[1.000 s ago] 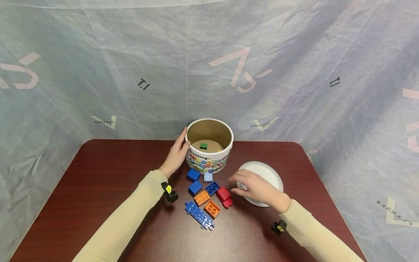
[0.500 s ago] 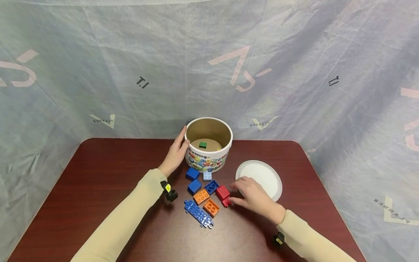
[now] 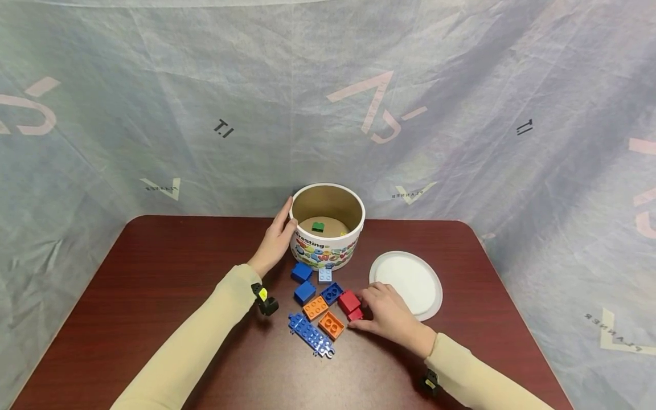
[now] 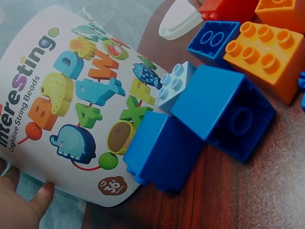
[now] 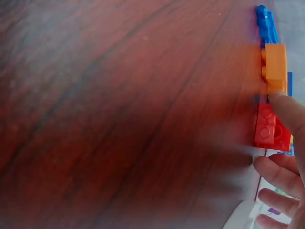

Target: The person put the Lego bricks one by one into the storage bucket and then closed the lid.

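Observation:
My left hand (image 3: 274, 242) rests against the left side of a white round bucket (image 3: 325, 253) with a printed label, its thumb near the rim. The left wrist view shows part of that hand (image 4: 24, 198) low on the printed wall. On the table my right hand (image 3: 392, 313) is around the red bricks (image 3: 350, 303), thumb on the near side and fingers on the far side. In the right wrist view the thumb and index fingertip stand just off the red bricks (image 5: 267, 125), with a small gap at each side.
Beside the red lie two orange bricks (image 3: 315, 308), several blue bricks (image 3: 304, 292), a light blue brick (image 3: 325, 276) and a long blue connector plate (image 3: 311, 336). A green brick (image 3: 318, 227) sits inside the bucket. A white round lid (image 3: 410, 273) lies at the right. Behind hangs a grey cloth (image 3: 287, 114).
My right hand has moved left and toward me, from over the lid to around the red bricks. The left hand stays at the bucket.

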The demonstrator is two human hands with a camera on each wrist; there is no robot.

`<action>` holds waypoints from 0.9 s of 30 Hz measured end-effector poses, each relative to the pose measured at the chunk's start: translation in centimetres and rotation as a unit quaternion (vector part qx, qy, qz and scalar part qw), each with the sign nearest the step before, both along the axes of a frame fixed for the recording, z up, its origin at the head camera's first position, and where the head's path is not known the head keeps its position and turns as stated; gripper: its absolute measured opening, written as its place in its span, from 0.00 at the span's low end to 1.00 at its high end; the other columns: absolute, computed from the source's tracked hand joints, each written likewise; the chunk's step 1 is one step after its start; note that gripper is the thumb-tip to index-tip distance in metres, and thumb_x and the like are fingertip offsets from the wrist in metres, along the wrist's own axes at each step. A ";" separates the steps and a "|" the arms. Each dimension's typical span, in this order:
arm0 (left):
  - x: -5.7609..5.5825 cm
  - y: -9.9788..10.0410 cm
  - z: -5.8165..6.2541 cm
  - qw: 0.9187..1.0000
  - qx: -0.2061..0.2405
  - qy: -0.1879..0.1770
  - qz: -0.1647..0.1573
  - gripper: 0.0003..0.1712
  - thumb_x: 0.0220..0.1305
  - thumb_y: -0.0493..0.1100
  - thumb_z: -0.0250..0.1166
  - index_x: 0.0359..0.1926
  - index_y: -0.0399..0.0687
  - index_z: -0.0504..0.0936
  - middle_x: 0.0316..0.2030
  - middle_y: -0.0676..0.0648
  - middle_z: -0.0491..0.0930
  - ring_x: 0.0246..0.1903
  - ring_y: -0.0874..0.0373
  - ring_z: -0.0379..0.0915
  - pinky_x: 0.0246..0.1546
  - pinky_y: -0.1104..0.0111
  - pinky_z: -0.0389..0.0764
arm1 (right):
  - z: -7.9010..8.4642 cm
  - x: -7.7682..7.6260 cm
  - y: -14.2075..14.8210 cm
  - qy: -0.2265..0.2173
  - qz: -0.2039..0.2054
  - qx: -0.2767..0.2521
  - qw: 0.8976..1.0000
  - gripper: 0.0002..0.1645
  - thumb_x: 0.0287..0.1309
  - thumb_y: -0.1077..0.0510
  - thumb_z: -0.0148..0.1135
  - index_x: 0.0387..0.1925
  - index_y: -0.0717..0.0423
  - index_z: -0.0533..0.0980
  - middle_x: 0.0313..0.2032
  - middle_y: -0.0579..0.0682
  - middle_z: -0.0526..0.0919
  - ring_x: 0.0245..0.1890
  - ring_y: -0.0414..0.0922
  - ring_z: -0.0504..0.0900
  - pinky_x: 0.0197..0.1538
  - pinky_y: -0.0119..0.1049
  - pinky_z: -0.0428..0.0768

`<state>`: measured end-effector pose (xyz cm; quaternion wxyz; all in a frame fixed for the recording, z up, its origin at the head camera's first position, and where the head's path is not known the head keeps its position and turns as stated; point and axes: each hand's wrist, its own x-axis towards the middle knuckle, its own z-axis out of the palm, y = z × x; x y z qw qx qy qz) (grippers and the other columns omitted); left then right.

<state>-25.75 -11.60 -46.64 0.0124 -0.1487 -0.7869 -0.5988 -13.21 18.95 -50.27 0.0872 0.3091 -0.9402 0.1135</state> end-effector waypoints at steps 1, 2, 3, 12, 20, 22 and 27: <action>0.0 0.0 0.0 1.000 0.001 0.001 -0.001 0.37 0.84 0.46 0.48 0.85 0.59 0.44 0.84 0.49 0.42 0.82 0.49 0.37 0.79 0.45 0.50 | 0.0 0.0 0.0 0.001 0.000 0.002 1.000 0.35 0.45 0.31 0.81 0.45 0.52 0.83 0.33 0.41 0.80 0.43 0.43 0.76 0.48 0.42 0.77; 0.0 0.0 0.0 1.000 0.001 0.000 -0.001 0.37 0.84 0.46 0.48 0.85 0.60 0.44 0.84 0.49 0.42 0.82 0.49 0.37 0.79 0.45 0.50 | 0.0 0.0 -0.1 0.003 0.000 0.003 1.000 0.35 0.46 0.32 0.81 0.45 0.52 0.83 0.33 0.41 0.80 0.44 0.44 0.77 0.48 0.43 0.77; 0.0 0.0 0.0 1.000 0.000 -0.001 0.000 0.37 0.84 0.47 0.48 0.85 0.60 0.44 0.84 0.50 0.42 0.82 0.49 0.37 0.79 0.45 0.50 | 0.0 0.0 -0.1 0.005 0.002 0.002 1.000 0.35 0.46 0.32 0.82 0.45 0.53 0.83 0.33 0.42 0.80 0.44 0.44 0.77 0.49 0.43 0.78; 0.0 0.0 0.0 1.000 -0.003 -0.004 0.004 0.37 0.84 0.48 0.48 0.85 0.62 0.45 0.83 0.52 0.43 0.82 0.52 0.38 0.79 0.48 0.50 | 0.1 0.0 0.4 0.018 0.012 -0.011 1.000 0.33 0.47 0.38 0.83 0.45 0.56 0.84 0.34 0.46 0.84 0.46 0.47 0.79 0.53 0.47 0.79; -0.1 -0.1 -0.1 1.000 -0.004 -0.004 0.002 0.37 0.84 0.49 0.47 0.85 0.61 0.45 0.84 0.53 0.43 0.82 0.52 0.38 0.79 0.47 0.49 | 0.4 0.1 0.7 0.034 0.023 -0.004 0.999 0.26 0.48 0.40 0.83 0.37 0.54 0.85 0.35 0.48 0.85 0.46 0.49 0.79 0.53 0.48 0.80; 0.0 -0.1 -0.1 1.000 -0.005 -0.004 0.002 0.37 0.84 0.50 0.47 0.85 0.61 0.45 0.84 0.53 0.43 0.82 0.52 0.38 0.79 0.47 0.49 | 0.5 0.0 0.8 0.037 0.029 -0.008 0.999 0.25 0.48 0.41 0.83 0.37 0.55 0.84 0.35 0.48 0.84 0.45 0.49 0.79 0.52 0.48 0.80; -0.1 -0.1 -0.1 1.000 -0.005 -0.007 0.003 0.37 0.84 0.50 0.47 0.85 0.63 0.45 0.83 0.53 0.43 0.82 0.53 0.38 0.80 0.48 0.49 | 0.9 -0.4 1.1 0.042 0.042 -0.029 0.998 0.24 0.49 0.46 0.84 0.42 0.56 0.85 0.36 0.48 0.85 0.45 0.49 0.79 0.51 0.49 0.80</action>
